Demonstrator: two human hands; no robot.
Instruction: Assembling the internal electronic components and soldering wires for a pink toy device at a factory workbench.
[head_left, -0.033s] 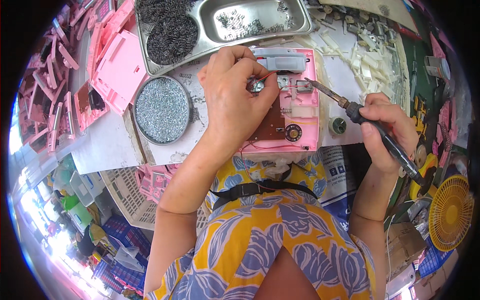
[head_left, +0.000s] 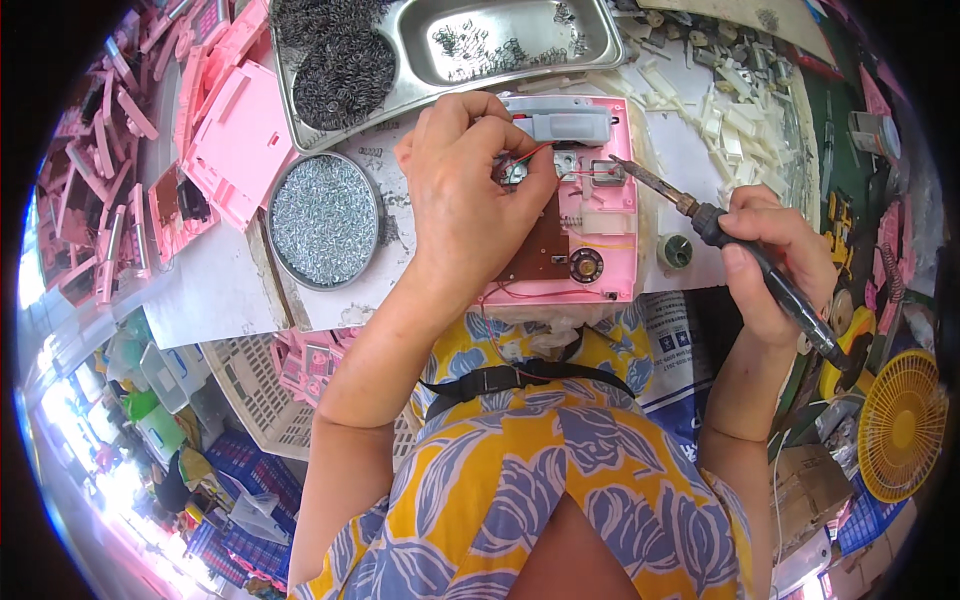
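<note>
My right hand (head_left: 775, 262) is wrapped round the black handle of a soldering iron (head_left: 708, 220). The iron's tip reaches a small metal part (head_left: 606, 172) inside an open pink plastic housing (head_left: 624, 232); whether they touch I cannot tell. Over the housing's left side my left hand (head_left: 468, 185) is closed, thumb and fingers pinching at a thin red wire (head_left: 535, 151). Inside the housing lie a brown circuit board (head_left: 540, 250), a round speaker (head_left: 586, 265) and a grey plastic piece (head_left: 568, 126). My left hand hides part of the board and the wire's end.
Left of the housing stands a round dish of small metal pins (head_left: 322, 222). Behind it a steel tray (head_left: 410, 85) holds dark springs. White plastic parts (head_left: 735, 130) are heaped at the back right, near a small round pot (head_left: 676, 251). Pink casings (head_left: 240, 140) pile up at left.
</note>
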